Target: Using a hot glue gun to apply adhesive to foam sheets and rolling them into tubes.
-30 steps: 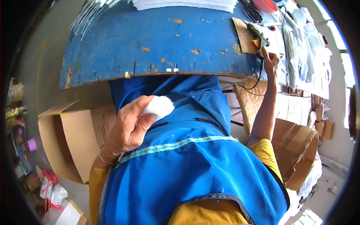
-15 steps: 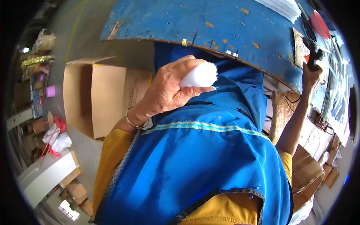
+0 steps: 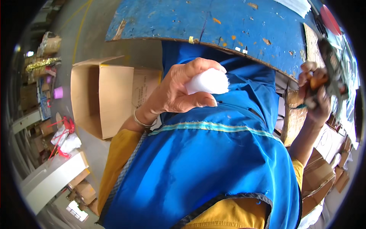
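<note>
My left hand (image 3: 179,91) is raised in front of my blue apron and grips a soft white wad (image 3: 207,81) between thumb and fingers. A thin bracelet circles that wrist. My right hand (image 3: 314,95) is off to the right, near the edge of the blue worktable (image 3: 213,23), closed around a dark pistol-shaped tool with an orange part (image 3: 329,78). The tool is blurred. A cord hangs below that hand.
An open cardboard box (image 3: 103,95) stands on the grey floor to my left. More flattened and stacked cartons (image 3: 324,168) lie at the right. Shelves with red, white and pink clutter (image 3: 57,129) line the far left. White sheets lie at the table's far edge.
My view has swung left and down. My right hand has lifted the tool off the table and drawn it nearer. The left hand still holds the white wad, now higher.
</note>
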